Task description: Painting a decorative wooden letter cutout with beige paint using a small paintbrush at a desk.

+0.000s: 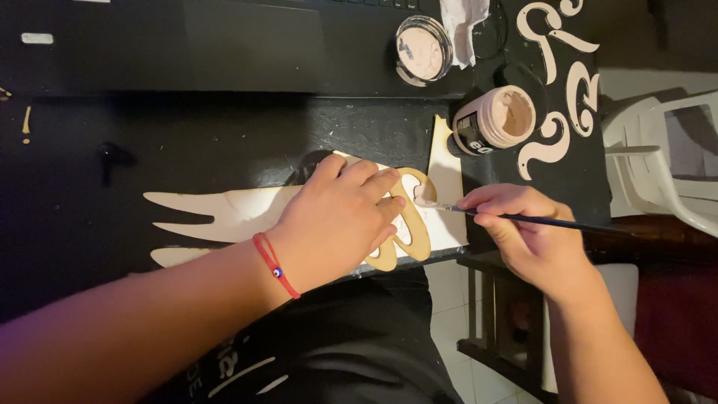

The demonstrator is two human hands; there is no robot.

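The left hand [340, 221] lay flat and spread, fingers pressing down on a pale wooden cutout [247, 213] whose pointed prongs reached out to the left across the dark tabletop [187, 142]; a red cord bracelet [274, 265] circled that wrist. Just right of the fingertips sat the looped, unpainted tan end of the cutout [413, 217], near the tabletop's front edge, and there the white tip of a thin paintbrush [523, 218] touched down! The right hand [527, 236] pinched the brush's dark handle between thumb and fingers, close to the bristles. By the look of it, the step in hand was painting: laying pale paint onto the loop while the other hand pinned the piece steady. The next stroke would seem to call for a light touch along that narrow curve, and likely a fresh dip. Farther back stood one open paint jar [495, 120] with cream paint, and one round lid [423, 49] lying beside a crumpled white rag [464, 26]. At far right lay three curled white cutout ornaments [568, 82]. One brush, one jar, one lid, two hands at work.
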